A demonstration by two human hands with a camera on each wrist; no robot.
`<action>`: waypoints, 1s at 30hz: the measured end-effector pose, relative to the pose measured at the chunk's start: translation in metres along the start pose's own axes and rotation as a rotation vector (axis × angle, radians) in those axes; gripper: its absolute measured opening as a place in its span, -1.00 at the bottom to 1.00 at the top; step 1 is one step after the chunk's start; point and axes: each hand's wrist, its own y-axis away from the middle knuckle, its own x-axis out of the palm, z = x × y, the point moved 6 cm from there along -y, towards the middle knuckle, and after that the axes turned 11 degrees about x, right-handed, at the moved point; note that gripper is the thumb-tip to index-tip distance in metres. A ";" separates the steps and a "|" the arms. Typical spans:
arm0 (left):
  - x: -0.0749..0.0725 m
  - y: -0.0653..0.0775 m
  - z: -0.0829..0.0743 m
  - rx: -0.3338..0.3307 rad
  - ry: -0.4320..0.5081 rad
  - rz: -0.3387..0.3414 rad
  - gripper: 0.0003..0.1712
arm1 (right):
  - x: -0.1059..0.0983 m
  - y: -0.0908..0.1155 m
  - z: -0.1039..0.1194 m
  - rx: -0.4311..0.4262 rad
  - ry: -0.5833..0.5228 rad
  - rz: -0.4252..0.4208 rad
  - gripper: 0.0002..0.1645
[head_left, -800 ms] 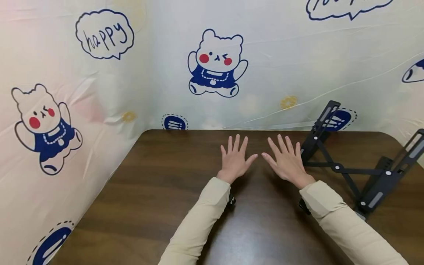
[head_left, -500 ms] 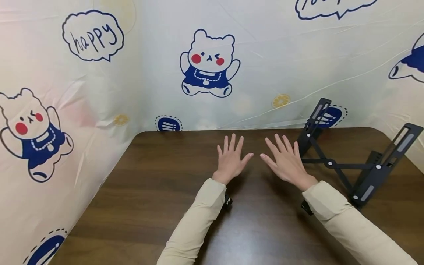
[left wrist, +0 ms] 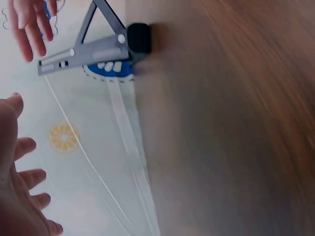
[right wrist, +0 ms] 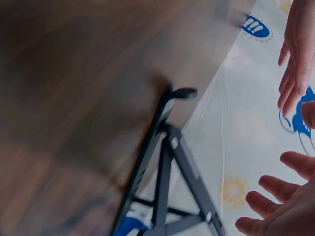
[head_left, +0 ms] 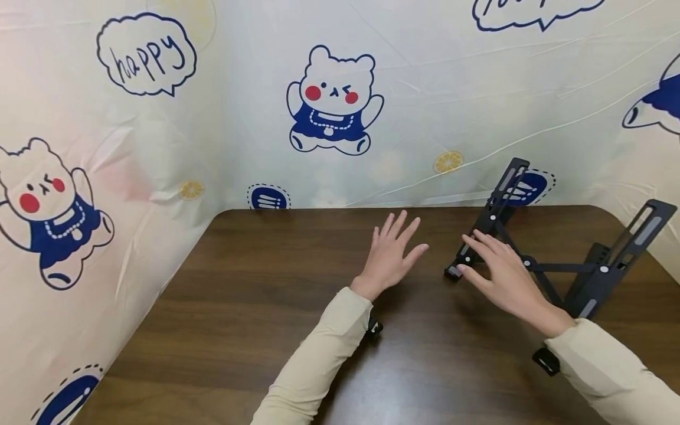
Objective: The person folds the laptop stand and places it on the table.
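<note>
A black folding laptop stand point(head_left: 563, 267) stands unfolded on the right of the table, its crossed bars and tilted arms showing in the head view. Over its left arm hovers my right hand point(head_left: 504, 274), fingers spread and lightly bent; it hides part of the stand, and I cannot tell whether it touches. My left hand point(head_left: 389, 255) is held above the table, left of the stand, with fingers apart and nothing in it. The left wrist view has the stand point(left wrist: 96, 52) near the top, beside the right hand point(left wrist: 30, 24). In the right wrist view, the stand point(right wrist: 189, 164) is left of the right hand's fingers point(right wrist: 280, 187).
The dark brown wooden table point(head_left: 255, 307) has rounded far corners. A pale curtain point(head_left: 249, 106) with printed bears and lemon slices hangs right behind and left of it. A small black device point(head_left: 547, 360) is strapped under the right wrist, another point(head_left: 374, 326) under the left.
My right hand has moved right and nearer, over the stand, uncovering the foot of its left arm. The left hand has shifted slightly right. The head view has turned a little rightward.
</note>
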 end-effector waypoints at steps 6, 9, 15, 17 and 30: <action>-0.004 -0.011 -0.020 0.098 0.041 -0.082 -0.38 | -0.026 0.022 -0.021 0.021 -0.034 -0.072 -0.45; -0.005 -0.017 -0.028 0.117 0.105 -0.123 -0.42 | -0.038 0.030 -0.030 0.047 -0.041 -0.114 -0.52; 0.005 -0.031 -0.041 0.102 0.242 -0.127 -0.49 | -0.062 0.045 -0.050 0.148 -0.026 -0.207 -0.67; 0.010 -0.036 -0.044 0.091 0.282 -0.125 -0.50 | -0.069 0.050 -0.057 0.188 -0.022 -0.228 -0.70; 0.052 -0.064 -0.040 -0.048 0.605 -0.119 -0.63 | -0.093 0.079 -0.114 0.364 -0.033 -0.333 -0.78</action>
